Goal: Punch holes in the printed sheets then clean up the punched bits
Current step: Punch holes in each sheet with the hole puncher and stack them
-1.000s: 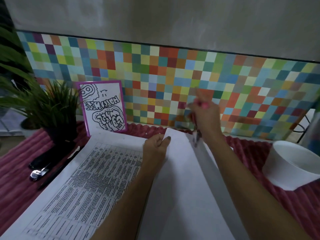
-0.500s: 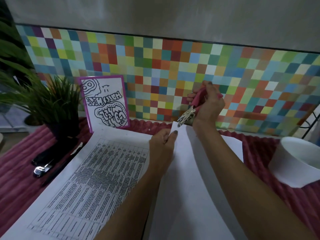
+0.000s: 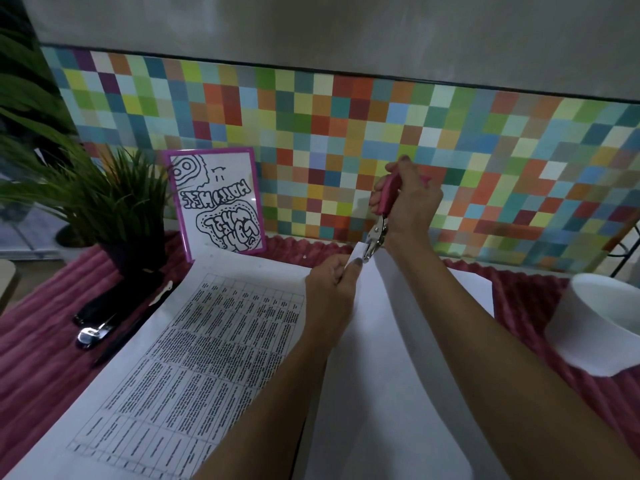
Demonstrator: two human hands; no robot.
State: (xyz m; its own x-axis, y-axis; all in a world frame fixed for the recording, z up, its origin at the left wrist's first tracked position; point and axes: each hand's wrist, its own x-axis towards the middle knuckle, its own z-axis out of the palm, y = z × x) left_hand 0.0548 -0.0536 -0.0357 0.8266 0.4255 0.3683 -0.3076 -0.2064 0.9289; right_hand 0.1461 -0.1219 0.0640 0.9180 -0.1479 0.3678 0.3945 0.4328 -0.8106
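Printed sheets [image 3: 214,358] lie flat on the desk [image 3: 34,362], below and to the left of the left hand [image 3: 332,282]; the top page carries a dense table of small text. The left hand pinches the top corner of a turned-up sheet [image 3: 377,375], blank side showing, with its fingertips closed on the paper's edge. Just above it, the right hand [image 3: 412,206] is curled round the pink handles of a hole punch [image 3: 381,216]. The punch's metal head sits on that same corner, right beside the left fingertips.

Well off to the right of the right hand, a white bowl [image 3: 606,317] stands on the ribbed pink cloth [image 3: 519,296] covering the desk. To the left of the left hand, a purple-framed drawing [image 3: 218,206] leans against the tiled wall [image 3: 311,133]. Further left stands a potted plant [image 3: 104,202]. Nearer than the plant, a black stapler [image 3: 100,323] and a black pen [image 3: 117,346] lie along the printed sheets' left edge.
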